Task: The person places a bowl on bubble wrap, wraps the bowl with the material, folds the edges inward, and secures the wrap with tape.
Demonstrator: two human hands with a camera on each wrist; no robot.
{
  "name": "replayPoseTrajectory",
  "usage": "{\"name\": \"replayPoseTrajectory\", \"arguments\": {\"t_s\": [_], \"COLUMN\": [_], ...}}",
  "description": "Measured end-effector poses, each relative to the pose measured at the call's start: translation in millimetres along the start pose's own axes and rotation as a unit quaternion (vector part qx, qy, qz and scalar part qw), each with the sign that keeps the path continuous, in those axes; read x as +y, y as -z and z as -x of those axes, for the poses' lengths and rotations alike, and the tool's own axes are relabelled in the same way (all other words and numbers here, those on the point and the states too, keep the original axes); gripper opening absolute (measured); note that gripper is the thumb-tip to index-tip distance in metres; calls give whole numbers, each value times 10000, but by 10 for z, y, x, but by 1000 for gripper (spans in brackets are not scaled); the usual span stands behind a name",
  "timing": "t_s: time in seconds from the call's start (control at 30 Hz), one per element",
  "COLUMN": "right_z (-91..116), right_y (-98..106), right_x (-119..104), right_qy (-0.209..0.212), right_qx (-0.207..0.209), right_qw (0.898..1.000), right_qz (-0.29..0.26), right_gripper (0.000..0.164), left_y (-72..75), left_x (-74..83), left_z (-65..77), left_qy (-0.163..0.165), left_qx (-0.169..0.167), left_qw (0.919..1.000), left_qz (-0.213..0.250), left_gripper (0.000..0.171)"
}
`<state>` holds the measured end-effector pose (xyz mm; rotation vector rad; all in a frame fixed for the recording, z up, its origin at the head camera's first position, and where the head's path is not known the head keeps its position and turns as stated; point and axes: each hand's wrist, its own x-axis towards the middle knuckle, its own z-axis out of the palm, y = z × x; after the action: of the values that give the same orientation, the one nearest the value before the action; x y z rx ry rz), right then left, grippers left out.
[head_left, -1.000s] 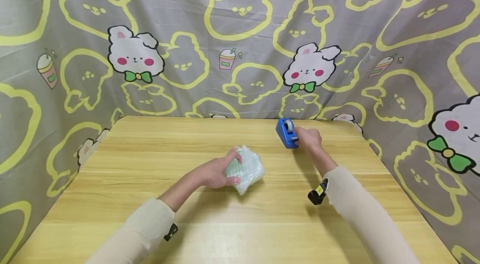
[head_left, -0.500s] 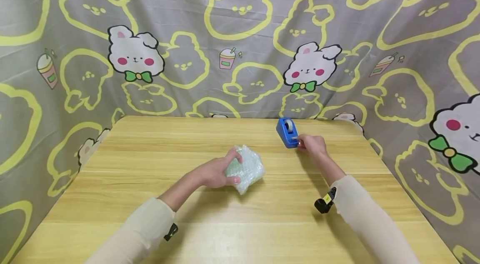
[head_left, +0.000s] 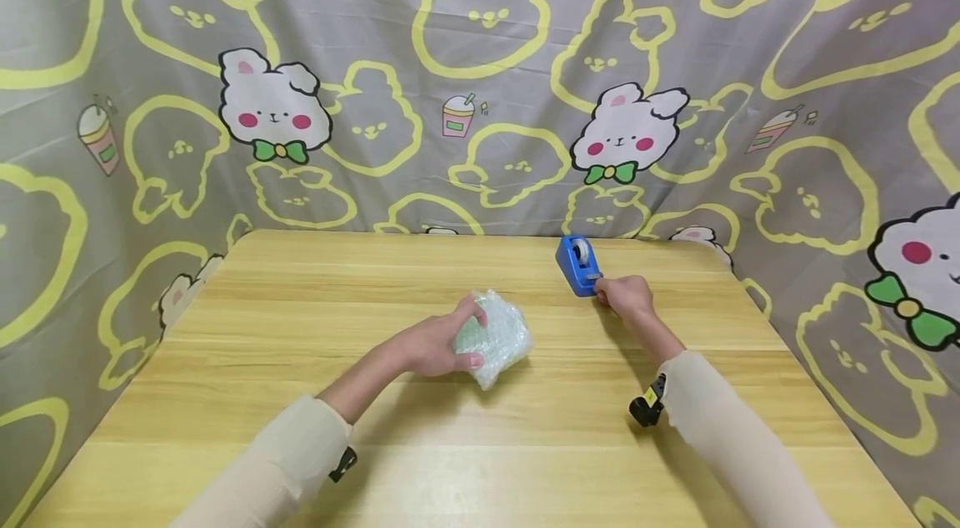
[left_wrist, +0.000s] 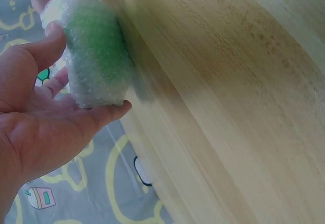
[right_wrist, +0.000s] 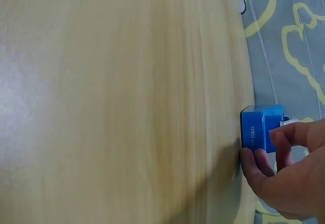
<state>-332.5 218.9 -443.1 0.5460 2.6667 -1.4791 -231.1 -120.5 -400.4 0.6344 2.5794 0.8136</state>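
Note:
My left hand (head_left: 435, 345) grips a bubble-wrapped bundle (head_left: 497, 338) near the middle of the table. Something green shows through the clear wrap (left_wrist: 99, 43) in the left wrist view, with the thumb on one side and fingers along the other. Further back on the right stands a blue tape dispenser (head_left: 577, 266) with a roll of clear tape (head_left: 581, 250) in it. At its cutter end my right hand (head_left: 628, 295) pinches the tape's free end between thumb and forefinger; the strip itself is mostly hidden. Other fingers sit low by the dispenser's front (right_wrist: 256, 131) in the right wrist view.
The wooden table (head_left: 300, 286) runs back to a grey curtain (head_left: 510, 112) printed with yellow outlines and white rabbits. The curtain also hangs along both sides. A small black camera (head_left: 647, 405) is strapped at the right wrist.
My right hand drew back from the dispenser's side to just before its cutter end, a strip of tape showing half a second ago. My left hand and the bundle stayed put.

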Motion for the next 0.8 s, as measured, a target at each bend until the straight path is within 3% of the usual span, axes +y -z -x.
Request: {"name": "replayPoseTrajectory", "arguments": {"t_s": [0.17, 0.37, 0.57, 0.7, 0.8], "right_z": [15, 16, -2, -8, -3], "right_y": [-1, 9, 24, 16, 25], "right_x": [-36, -96, -120, -73, -12], "right_qy": [53, -69, 130, 498, 497], "right_qx": [92, 131, 231, 310, 370], "right_qw": [9995, 9993, 9974, 9920, 9908], "right_qz": [289, 354, 671, 1119, 1204], "right_gripper": [10, 19, 15, 26, 33], "left_y": [-5, 2, 21, 26, 19], "left_x": [0, 1, 14, 13, 11], "left_z": [-1, 2, -9, -18, -31], "left_qy": [-6, -30, -42, -41, -66], "left_qx": [19, -24, -26, -38, -73], "left_qw": [10000, 10000, 10000, 10000, 9999], "left_qz": [-9, -33, -74, -75, -104], "left_gripper": [46, 47, 48, 48, 51]}}
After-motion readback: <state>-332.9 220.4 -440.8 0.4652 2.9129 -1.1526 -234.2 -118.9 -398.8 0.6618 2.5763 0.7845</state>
